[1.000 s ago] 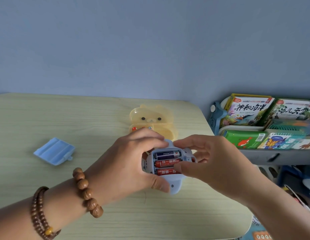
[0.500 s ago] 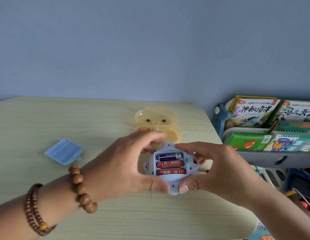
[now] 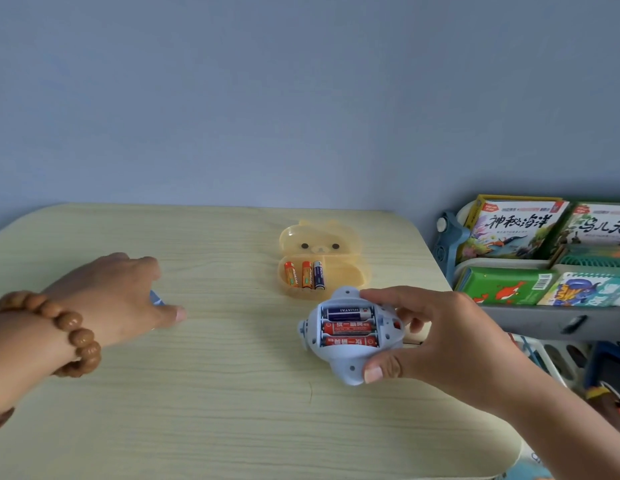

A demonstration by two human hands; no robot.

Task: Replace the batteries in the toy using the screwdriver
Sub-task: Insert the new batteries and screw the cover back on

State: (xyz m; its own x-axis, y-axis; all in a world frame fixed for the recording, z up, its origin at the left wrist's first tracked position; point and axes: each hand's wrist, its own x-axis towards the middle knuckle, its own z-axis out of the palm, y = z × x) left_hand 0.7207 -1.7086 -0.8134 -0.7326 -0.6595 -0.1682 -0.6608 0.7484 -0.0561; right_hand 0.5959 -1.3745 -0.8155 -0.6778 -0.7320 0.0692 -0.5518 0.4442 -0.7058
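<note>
My right hand point(image 3: 450, 341) grips the pale blue toy point(image 3: 339, 365) just above the table, underside up. Its battery compartment is uncovered and holds three batteries point(image 3: 350, 329), one blue above two red. My left hand point(image 3: 111, 299) lies far to the left over the blue battery cover point(image 3: 157, 300). Only a sliver of the cover shows between fingers and thumb, so a grip on it cannot be made out. An open yellow bear-shaped case point(image 3: 343, 271) behind the toy holds three more batteries point(image 3: 305, 274). I see no screwdriver.
The light wooden table point(image 3: 215, 393) ends in a rounded right edge close to the toy. Beyond that edge stands a grey rack of children's books point(image 3: 509, 226). A blue-grey wall rises behind the table.
My left hand has let go of the toy and swung left onto the battery cover. The right hand alone now holds the toy, and the yellow case's batteries have come into view.
</note>
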